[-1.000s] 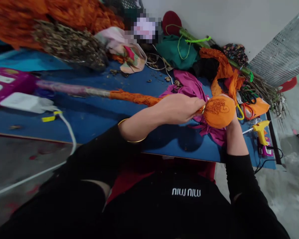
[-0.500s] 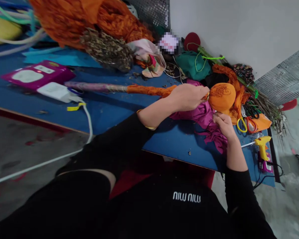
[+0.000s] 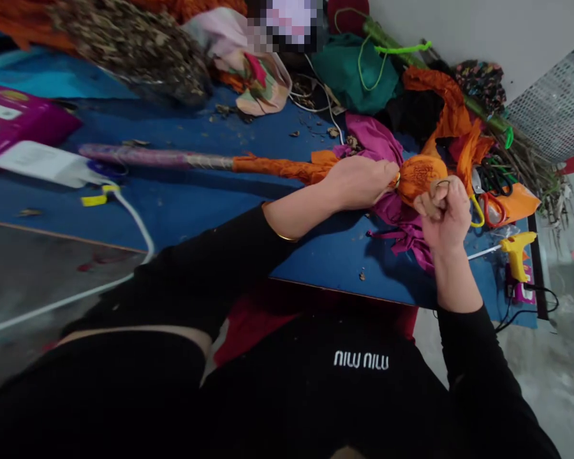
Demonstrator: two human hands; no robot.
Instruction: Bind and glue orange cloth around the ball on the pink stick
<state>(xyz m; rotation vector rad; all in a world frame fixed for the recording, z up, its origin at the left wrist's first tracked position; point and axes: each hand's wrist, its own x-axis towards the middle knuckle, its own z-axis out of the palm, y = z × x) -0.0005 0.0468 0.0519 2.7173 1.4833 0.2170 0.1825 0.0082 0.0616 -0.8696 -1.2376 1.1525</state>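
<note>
Head view: left grip [image 3: 361, 183] clasps wrapped stick [image 3: 277, 168] beside orange ball [image 3: 417, 175], right grip [image 3: 446, 217] curled.

The tabletop [image 3: 172, 210] is blue — a purple box [image 3: 29, 124] lies at its left, magenta cloth [image 3: 369, 139] and leaf scraps [image 3: 333, 132] farther along, a yellow glue gun [image 3: 517, 255] near the right edge.

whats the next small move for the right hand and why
Probably bring the right hand to the neck of the orange ball, since the left hand grips the wrapped stick there, and the right fingers, curled close by, seem to pinch something thin, too small to identify.
</note>
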